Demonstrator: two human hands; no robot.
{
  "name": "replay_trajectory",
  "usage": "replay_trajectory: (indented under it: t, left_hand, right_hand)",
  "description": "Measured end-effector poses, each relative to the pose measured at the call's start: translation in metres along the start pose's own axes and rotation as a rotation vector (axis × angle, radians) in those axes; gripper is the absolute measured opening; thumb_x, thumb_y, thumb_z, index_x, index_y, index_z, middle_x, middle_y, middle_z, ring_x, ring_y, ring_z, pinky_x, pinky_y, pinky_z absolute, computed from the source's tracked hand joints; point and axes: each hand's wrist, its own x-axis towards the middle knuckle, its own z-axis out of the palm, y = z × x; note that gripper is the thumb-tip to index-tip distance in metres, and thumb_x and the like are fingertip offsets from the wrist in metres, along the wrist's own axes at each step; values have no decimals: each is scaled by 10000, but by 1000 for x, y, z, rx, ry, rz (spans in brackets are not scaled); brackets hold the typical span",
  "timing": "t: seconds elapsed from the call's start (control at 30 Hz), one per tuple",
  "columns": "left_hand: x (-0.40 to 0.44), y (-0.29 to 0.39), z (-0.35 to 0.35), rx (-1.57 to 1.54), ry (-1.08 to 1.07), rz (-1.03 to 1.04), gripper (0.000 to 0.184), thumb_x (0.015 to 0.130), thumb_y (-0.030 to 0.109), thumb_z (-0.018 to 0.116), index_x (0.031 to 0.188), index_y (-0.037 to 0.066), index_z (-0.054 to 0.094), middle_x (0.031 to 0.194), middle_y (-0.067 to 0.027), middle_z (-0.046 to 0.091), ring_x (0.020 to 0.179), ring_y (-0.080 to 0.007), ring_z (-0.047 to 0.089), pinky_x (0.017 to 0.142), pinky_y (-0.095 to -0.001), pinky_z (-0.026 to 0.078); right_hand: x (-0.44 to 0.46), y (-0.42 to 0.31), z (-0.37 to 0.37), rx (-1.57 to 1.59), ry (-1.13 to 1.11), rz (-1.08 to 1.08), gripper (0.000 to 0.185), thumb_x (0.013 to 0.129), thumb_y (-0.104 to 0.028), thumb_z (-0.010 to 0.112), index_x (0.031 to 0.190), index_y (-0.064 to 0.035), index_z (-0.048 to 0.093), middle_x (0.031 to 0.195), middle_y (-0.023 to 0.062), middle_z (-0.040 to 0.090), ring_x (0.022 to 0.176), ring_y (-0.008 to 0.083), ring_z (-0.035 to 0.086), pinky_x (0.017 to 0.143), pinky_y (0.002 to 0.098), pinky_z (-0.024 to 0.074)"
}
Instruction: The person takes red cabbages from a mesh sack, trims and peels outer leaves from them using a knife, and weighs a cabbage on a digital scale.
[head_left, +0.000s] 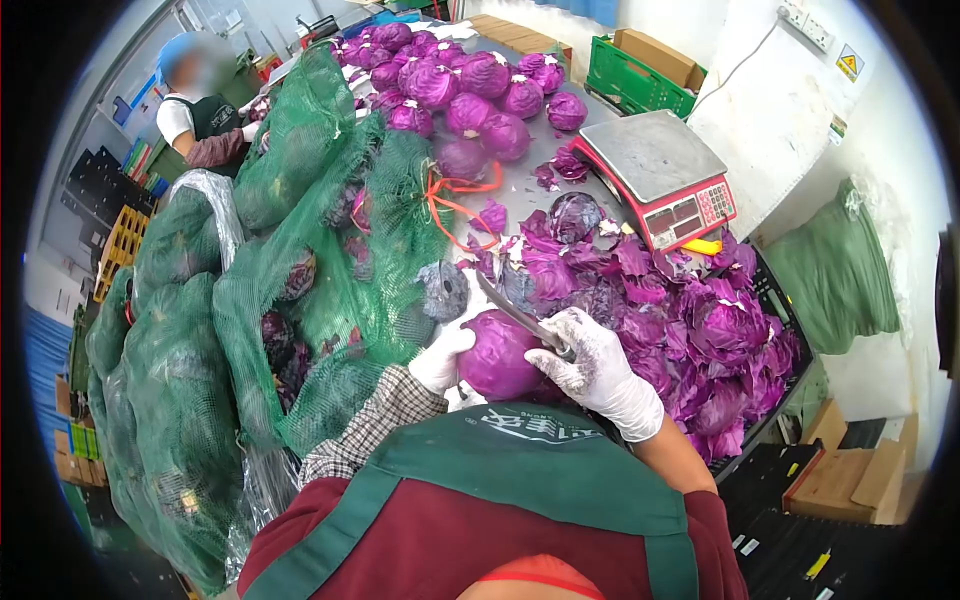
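Observation:
A round purple cabbage (497,357) is held just in front of my apron. My left hand (441,362), in a white glove, grips its left side. My gloved right hand (592,368) is closed round the handle of a knife (510,308), whose blade points up and left over the top of the cabbage. Beyond my left hand sits a dull, greyish cabbage (442,290). Loose purple leaves (640,300) are heaped to the right of the knife. A red tie string (436,200) lies by the mouth of a green net bag (400,190).
Several cabbages (470,85) are piled at the table's far end. A red scale (668,180) stands at the right, near a green crate (640,78). Full green net sacks (180,400) line the left. A co-worker (205,110) stands at the far left.

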Motion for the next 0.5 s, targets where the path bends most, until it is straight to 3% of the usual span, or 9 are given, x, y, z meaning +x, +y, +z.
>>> replay_trajectory:
  t: [0.03, 0.23, 0.3, 0.4, 0.5]
  left_hand:
    - [0, 5, 2, 70, 2, -12, 829, 805, 365, 693, 1444, 37, 280, 1385, -163, 440, 1263, -271, 462, 1074, -413, 372]
    - [-6, 18, 16, 456, 146, 10, 881, 739, 294, 752, 1445, 30, 296, 1432, -132, 372, 1354, -241, 316, 1117, -399, 270]
    - [-7, 20, 15, 496, 91, 57, 929, 718, 319, 767, 1456, 36, 279, 1437, -141, 364, 1363, -243, 303, 1124, -400, 251]
    - [-8, 22, 24, 452, -58, 94, 1062, 667, 427, 791, 1480, 49, 221, 1449, -178, 341, 1370, -253, 301, 1126, -421, 255]
    - [-12, 26, 42, 256, -203, 61, 1138, 649, 510, 787, 1494, 61, 170, 1462, -218, 316, 1348, -288, 354, 1115, -444, 288]
  right_hand:
    - [1, 2, -1, -83, -16, -17, 201, 795, -137, 690, 947, -62, 581, 810, 94, 566, 647, 307, 613, 557, 383, 513]
    - [-1, 12, 8, -324, 54, -139, 231, 714, -87, 682, 914, -70, 567, 791, 98, 566, 626, 292, 610, 526, 390, 508]
    - [0, 17, 8, -300, 85, -61, 245, 705, -2, 655, 941, -37, 601, 842, 140, 609, 688, 324, 632, 578, 371, 515]
    - [19, 35, 2, -391, 264, 42, 136, 776, -8, 625, 901, -30, 577, 781, 155, 574, 694, 352, 604, 585, 402, 493]
    - [13, 99, 1, -488, 288, 168, 141, 837, -153, 626, 913, -51, 565, 809, 150, 575, 691, 355, 595, 604, 438, 488]
